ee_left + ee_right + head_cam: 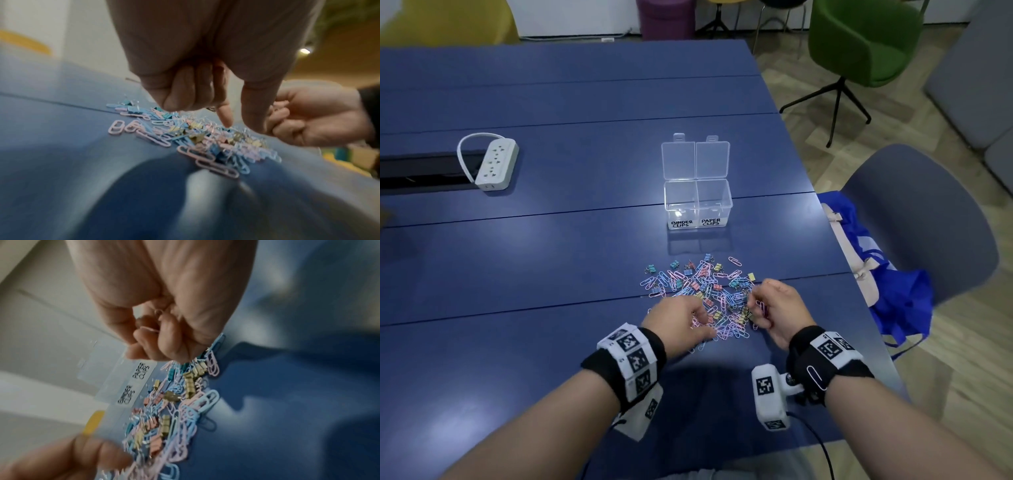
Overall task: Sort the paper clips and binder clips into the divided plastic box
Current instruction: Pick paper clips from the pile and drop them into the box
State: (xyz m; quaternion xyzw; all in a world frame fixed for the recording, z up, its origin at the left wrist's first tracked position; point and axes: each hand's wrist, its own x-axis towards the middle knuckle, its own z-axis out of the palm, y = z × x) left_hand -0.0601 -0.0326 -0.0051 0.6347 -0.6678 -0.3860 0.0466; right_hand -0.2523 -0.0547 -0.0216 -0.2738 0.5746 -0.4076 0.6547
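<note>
A mixed pile of pastel paper clips and small binder clips (pixel 702 294) lies on the blue table (pixel 551 260). Behind it stands the clear divided box (pixel 697 202) with both lids up, its left cell labelled BINDER CLIPS and its right cell PAPER CLIPS. My left hand (pixel 700 318) hovers over the pile's near side. In the left wrist view its index fingertip (pixel 226 120) and thumb reach down into the clips, a little apart. My right hand (pixel 756 301) is at the pile's right side. It is curled round a few paper clips (pixel 150 328).
One white paper clip (pixel 816 377) clings to my right wristband. A white power strip (pixel 496 161) lies far left beside a dark cable slot. The table's right edge is close, with a blue bag (pixel 887 284) on a grey chair (pixel 921 219) beyond it.
</note>
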